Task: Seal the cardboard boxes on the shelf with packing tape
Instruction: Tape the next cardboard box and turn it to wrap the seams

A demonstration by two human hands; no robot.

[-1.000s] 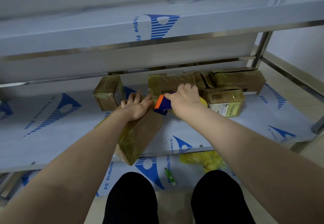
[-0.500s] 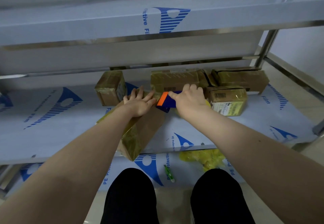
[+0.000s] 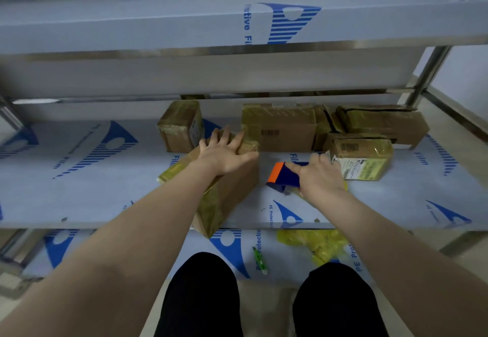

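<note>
A long cardboard box [image 3: 227, 199] wrapped in yellowish tape lies at an angle on the middle shelf [image 3: 105, 191], its near end past the shelf's front edge. My left hand [image 3: 227, 151] lies flat on its far end, fingers spread. To the right, my right hand [image 3: 320, 175] grips a blue and orange tape dispenser [image 3: 285, 175], which sits low over the shelf, apart from the long box. Behind stand a small taped box [image 3: 179, 125], a wide box [image 3: 280, 128], a box with open flaps [image 3: 383, 122] and a labelled box [image 3: 361, 155].
An upper shelf [image 3: 158, 27] hangs over the work area. On the lower shelf lie a green utility knife [image 3: 260, 260] and crumpled yellow tape [image 3: 317, 244]. A steel post [image 3: 427, 72] rises at the right. My knees [image 3: 203, 297] are below.
My right hand has pulled the dispenser away from the long box, rightward and nearer to me. My left hand stays pressed on the box's far end.
</note>
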